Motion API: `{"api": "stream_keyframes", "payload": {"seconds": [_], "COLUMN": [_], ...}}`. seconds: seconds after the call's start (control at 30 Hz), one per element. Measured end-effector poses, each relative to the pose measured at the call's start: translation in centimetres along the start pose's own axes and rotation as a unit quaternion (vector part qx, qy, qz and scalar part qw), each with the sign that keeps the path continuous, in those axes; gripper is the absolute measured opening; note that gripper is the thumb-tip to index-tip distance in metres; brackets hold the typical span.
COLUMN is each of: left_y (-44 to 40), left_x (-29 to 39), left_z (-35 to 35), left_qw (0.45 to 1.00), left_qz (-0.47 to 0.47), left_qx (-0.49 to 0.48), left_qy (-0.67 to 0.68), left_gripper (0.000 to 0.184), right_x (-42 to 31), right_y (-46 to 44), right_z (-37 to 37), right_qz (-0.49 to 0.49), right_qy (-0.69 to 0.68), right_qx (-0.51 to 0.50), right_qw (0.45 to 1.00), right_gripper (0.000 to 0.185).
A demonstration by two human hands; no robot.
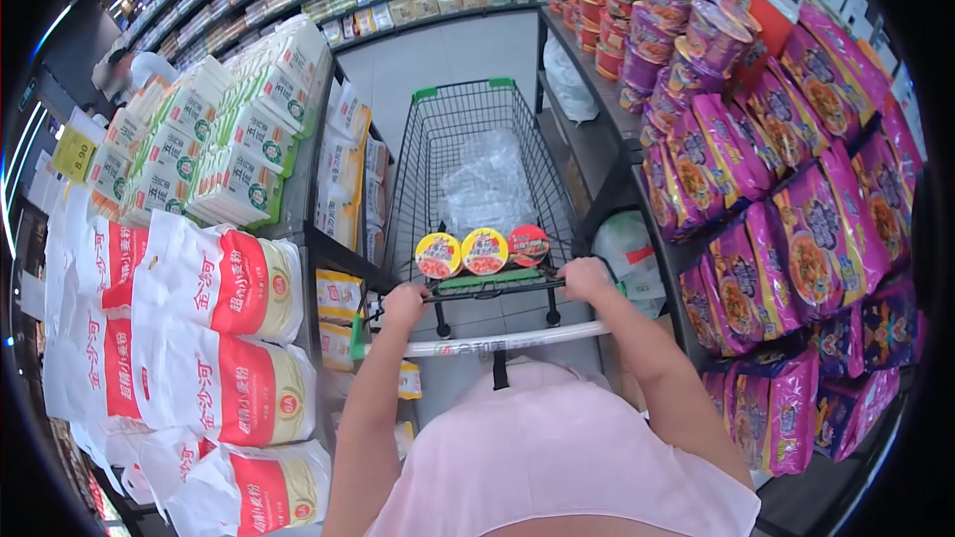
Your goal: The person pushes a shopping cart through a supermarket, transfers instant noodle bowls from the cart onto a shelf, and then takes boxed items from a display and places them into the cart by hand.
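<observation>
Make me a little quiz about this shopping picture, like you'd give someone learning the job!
1. How many round tubs sit at the near end of the cart?
2. True or false: the pink packs are stacked to the right of the cart.
3. Which tub is closest to the person's right hand?
A) a blue one
B) a red one
C) a green one

Key:
1. Three.
2. True.
3. B, the red tub.
</observation>
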State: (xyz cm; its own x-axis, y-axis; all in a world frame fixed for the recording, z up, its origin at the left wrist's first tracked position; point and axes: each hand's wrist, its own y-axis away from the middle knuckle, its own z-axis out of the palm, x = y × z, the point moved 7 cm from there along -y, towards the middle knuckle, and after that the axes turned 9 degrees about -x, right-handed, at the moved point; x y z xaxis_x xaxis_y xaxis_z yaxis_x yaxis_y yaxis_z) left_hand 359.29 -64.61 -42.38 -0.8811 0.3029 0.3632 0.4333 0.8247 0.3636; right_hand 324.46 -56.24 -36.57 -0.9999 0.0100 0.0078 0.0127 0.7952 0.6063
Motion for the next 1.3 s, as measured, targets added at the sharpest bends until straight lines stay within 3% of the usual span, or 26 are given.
{"api": "stream_keyframes", "payload": {"seconds": [0.17,0.9,1.3], "left_y": [-5.9,-27.9,-42.3], "left_x": [-1.5,-6.1,-8.3], "left_z": [-2.6,-11.5,-17.2], "left_qw": [1.000,0.999,0.996], "left_qz": [0.003,0.036,0.089], "left_qx": [-0.013,-0.032,0.016], "left_qy": [-0.004,-0.024,-0.020], "left_gripper": [0.020,0.015,0.017], "right_x": [0.2,2.8,6.0], "right_y": [-4.6,-22.9,-35.5], "right_z": [-2.8,-14.6,-21.5], "right_qz": [0.014,0.012,0.034], "right_qy": [-0.007,-0.038,-0.061], "right_qx": [0.020,0.025,-0.005], "right_qw": [1.000,0.999,0.998], "right_gripper": [0.027,0.028,0.028]}}
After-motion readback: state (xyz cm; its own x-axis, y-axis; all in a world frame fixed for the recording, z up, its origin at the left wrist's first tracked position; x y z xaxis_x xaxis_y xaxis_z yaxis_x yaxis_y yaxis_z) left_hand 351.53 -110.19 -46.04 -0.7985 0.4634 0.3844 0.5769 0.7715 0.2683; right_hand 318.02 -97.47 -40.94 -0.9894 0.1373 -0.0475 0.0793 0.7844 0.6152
